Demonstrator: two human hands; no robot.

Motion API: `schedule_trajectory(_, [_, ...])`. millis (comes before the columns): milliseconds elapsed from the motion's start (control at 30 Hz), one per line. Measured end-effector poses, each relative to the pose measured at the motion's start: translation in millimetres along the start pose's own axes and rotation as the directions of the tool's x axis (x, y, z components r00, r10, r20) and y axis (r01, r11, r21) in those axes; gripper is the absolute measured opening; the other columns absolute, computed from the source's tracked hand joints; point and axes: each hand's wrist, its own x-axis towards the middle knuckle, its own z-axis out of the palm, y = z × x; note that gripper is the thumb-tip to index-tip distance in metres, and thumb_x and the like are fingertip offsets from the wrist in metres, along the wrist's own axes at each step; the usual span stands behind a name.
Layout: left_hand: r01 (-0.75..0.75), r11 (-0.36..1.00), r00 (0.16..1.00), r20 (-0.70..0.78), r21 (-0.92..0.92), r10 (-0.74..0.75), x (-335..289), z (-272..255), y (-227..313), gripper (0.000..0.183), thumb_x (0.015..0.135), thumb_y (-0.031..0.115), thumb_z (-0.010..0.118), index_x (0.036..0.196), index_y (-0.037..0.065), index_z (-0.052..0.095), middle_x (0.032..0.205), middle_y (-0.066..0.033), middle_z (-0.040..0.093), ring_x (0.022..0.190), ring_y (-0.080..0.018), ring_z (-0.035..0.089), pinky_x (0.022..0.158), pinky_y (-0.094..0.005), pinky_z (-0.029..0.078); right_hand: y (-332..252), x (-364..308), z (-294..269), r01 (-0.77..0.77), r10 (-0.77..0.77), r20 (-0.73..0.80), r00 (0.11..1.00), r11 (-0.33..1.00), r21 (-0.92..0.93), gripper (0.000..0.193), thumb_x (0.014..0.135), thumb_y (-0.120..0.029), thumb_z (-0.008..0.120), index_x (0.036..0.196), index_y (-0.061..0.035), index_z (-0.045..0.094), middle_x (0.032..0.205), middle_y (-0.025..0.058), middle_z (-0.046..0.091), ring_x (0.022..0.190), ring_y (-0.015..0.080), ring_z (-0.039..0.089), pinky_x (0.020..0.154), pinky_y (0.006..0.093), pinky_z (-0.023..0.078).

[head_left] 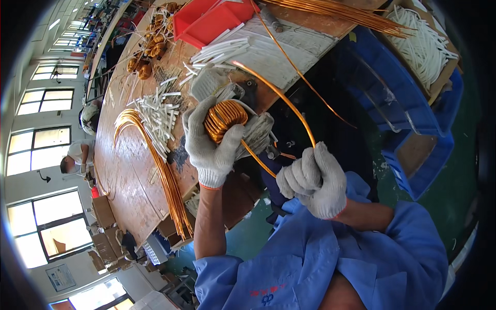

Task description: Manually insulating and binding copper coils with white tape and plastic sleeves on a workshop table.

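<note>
left hand [211, 152], gloved: thumb and fingers cupped round a copper-wire coil [226, 120], just by the edge of the table [124, 170]. right hand [316, 182], gloved alike: closed in a fist on copper wire [262, 164], one straight length reaching it from the coil, another curving up from the fist to a tip beyond the coil; whether these join within the grip is hidden. the table spreads left of and beyond the left hand; the right hand stands off its edge, in front of a blue jacket [289, 253]. left of the left hand lie heaped white tubes [159, 116] and a bundle of copper wires [168, 178], whose ends overhang the near edge. beyond the left hand sits a red bin [225, 23]. blue crates [372, 57] stand beyond and right of the right hand, well apart, a dark gap dividing them from the table.
</note>
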Motion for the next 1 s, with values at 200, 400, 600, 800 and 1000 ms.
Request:
schedule_trajectory(200, [0.167,0.952,0.984,-0.011,-0.257,-0.175,-2,0,20,0.065,0.092,0.014,0.085,0.148,-0.010,0.061,0.136,-0.0144,0.065,0.126,-0.0243,0.067,0.112,-0.0394,0.054,4,14,-1,0.017,-0.021,0.113,0.993,0.999,0.037,0.066,0.122,-0.052,0.026,0.070,-0.0157,0.043,0.054,-0.0023,0.031,0.048,0.0148,0.029,0.054,0.0353,0.036])
schedule_trajectory(400, [0.182,0.943,0.983,0.046,-0.279,-0.176,1,-5,14,0.066,0.091,0.008,0.085,0.151,-0.007,0.062,0.130,-0.0132,0.065,0.121,-0.0233,0.068,0.110,-0.0379,0.054,37,19,9,-0.020,0.014,0.114,0.993,0.998,0.056,0.062,0.122,-0.046,0.039,0.072,-0.0097,0.049,0.055,0.0004,0.038,0.046,0.0131,0.032,0.049,0.0327,0.032])
schedule_trajectory(600, [0.115,0.981,0.990,0.094,-0.154,-0.101,6,-7,14,0.067,0.094,0.018,0.084,0.152,-0.008,0.061,0.126,-0.0155,0.067,0.123,-0.0256,0.064,0.110,-0.0386,0.051,52,21,17,-0.008,-0.005,0.135,0.991,0.996,0.090,0.060,0.121,-0.043,0.045,0.073,-0.0067,0.053,0.056,0.0008,0.040,0.048,0.0128,0.036,0.049,0.0322,0.032])
schedule_trajectory(800, [0.025,0.987,0.990,0.142,-0.158,-0.002,19,-10,11,0.064,0.112,0.040,0.064,0.152,-0.009,0.061,0.129,-0.0162,0.069,0.125,-0.0261,0.060,0.113,-0.0385,0.047,57,13,24,0.242,-0.188,0.232,0.954,0.942,-0.232,0.056,0.121,-0.034,0.047,0.078,0.0003,0.061,0.063,0.0043,0.053,0.059,0.0101,0.047,0.055,0.0280,0.035])
schedule_trajectory(1000, [0.507,0.757,0.860,0.302,-0.412,-0.411,37,-21,29,0.044,0.116,0.024,0.058,0.141,-0.011,0.070,0.131,-0.0149,0.075,0.114,-0.0172,0.071,0.102,-0.0313,0.056,40,33,21,0.043,-0.045,0.027,0.999,0.998,0.053,0.067,0.122,-0.048,0.039,0.071,-0.0069,0.051,0.055,0.0021,0.038,0.045,0.0129,0.034,0.047,0.0326,0.029])
